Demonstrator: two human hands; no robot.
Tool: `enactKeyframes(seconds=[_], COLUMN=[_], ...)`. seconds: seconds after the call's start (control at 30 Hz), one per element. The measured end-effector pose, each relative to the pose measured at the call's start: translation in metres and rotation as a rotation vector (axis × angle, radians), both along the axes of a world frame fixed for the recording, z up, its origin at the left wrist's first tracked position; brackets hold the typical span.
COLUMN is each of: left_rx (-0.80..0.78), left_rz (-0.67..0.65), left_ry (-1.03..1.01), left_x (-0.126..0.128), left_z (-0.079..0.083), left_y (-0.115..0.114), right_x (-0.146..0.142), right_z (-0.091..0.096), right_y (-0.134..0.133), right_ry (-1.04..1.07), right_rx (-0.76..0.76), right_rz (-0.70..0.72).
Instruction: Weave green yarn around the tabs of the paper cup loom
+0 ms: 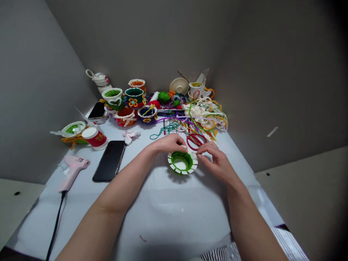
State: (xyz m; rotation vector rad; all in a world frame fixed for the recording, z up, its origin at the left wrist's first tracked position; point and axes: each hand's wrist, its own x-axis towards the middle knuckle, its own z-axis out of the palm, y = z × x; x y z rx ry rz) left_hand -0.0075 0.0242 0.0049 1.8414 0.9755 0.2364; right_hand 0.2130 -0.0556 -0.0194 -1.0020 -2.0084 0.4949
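Observation:
A small paper cup wrapped in green yarn (181, 163) stands on the white table (152, 203), its rim cut into white tabs. My left hand (170, 143) curls over the cup's far rim, fingers closed on it. My right hand (217, 161) is at the cup's right edge, thumb and forefinger pinched at the rim; what they hold is too small to make out. Red-handled scissors (196, 140) lie just behind the cup.
Several yarn-covered cups (133, 97) and a tangle of pipe cleaners and yarn (202, 116) crowd the back. A black phone (110, 160), a pink glue gun (72, 170) with its cord, a red cup (94, 137) and a second phone (97, 110) lie at the left.

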Motion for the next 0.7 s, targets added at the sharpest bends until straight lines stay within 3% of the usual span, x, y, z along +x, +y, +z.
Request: enactKeyframes(seconds=[0.33,0.7], left_rx=[0.037,0.054], left_rz=[-0.008,-0.036], left_ry=[0.037,0.042], left_x=[-0.004,-0.006], left_z=[0.004,0.005], left_y=[-0.001,0.0], right_x=[0.005,0.006], right_z=[0.0,-0.003], right_y=[0.0,-0.002], right_ry=[-0.059,-0.072], right_rx=[0.049,-0.098], right_rz=[-0.025,-0.059])
